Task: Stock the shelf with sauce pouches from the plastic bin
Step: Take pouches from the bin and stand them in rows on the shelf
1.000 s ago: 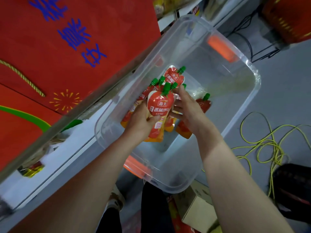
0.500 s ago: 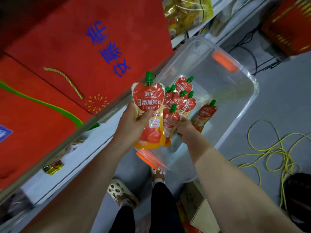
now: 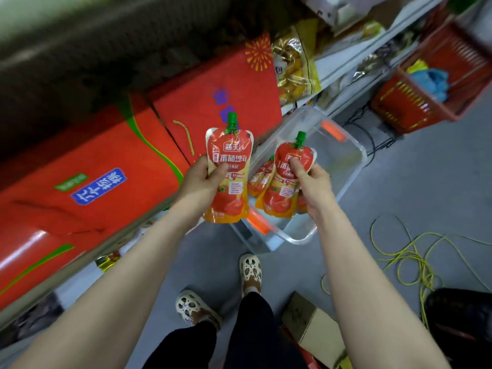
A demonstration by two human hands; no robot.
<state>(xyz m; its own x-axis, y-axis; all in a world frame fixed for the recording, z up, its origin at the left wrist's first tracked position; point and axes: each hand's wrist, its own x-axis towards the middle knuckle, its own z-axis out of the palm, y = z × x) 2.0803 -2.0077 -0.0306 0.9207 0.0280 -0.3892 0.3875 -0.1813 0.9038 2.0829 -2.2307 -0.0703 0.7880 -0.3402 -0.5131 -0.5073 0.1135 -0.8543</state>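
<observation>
My left hand (image 3: 203,182) grips a red and orange sauce pouch (image 3: 229,182) with a green cap, held upright in front of the red boxes on the shelf. My right hand (image 3: 311,186) pinches a second pouch (image 3: 288,179) of the same kind, lifted above the clear plastic bin (image 3: 343,158). More pouches (image 3: 262,177) lie in the bin behind it, partly hidden. The bin stands on the grey floor beside the shelf and has orange handles.
Large red gift boxes (image 3: 111,169) fill the shelf on the left. Yellow snack bags (image 3: 295,62) sit further along. A red basket (image 3: 431,86) stands at the far right. Yellow cord (image 3: 410,257) lies coiled on the floor. A cardboard box (image 3: 316,328) is near my feet.
Both hands have risen out of the bin, each with a pouch. The view has tilted up and back, so the bin appears smaller and more shelf shows.
</observation>
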